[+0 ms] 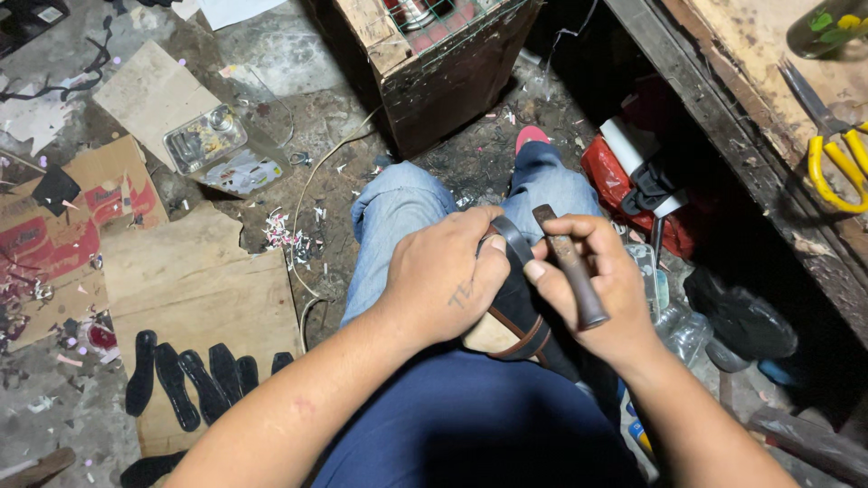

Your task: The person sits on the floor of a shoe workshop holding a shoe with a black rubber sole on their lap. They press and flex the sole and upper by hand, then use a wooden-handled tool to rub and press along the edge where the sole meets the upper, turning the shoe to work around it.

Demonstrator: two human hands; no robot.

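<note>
Right now a dark sandal [515, 312] is clamped over the lap by the left hand [443, 280], its strap being worked, while a brown-handled tool [570, 267] is clenched in the right hand [601, 294], steady aim seemingly needed next.

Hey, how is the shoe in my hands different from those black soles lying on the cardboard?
The shoe is one assembled piece with a strap, gripped by the left hand on the lap; the black soles are several flat cut-outs, lined up loose on the cardboard, untouched. The shoe shows a pale underside with brown trim; the soles look plain black. Both are dark footwear parts.
</note>
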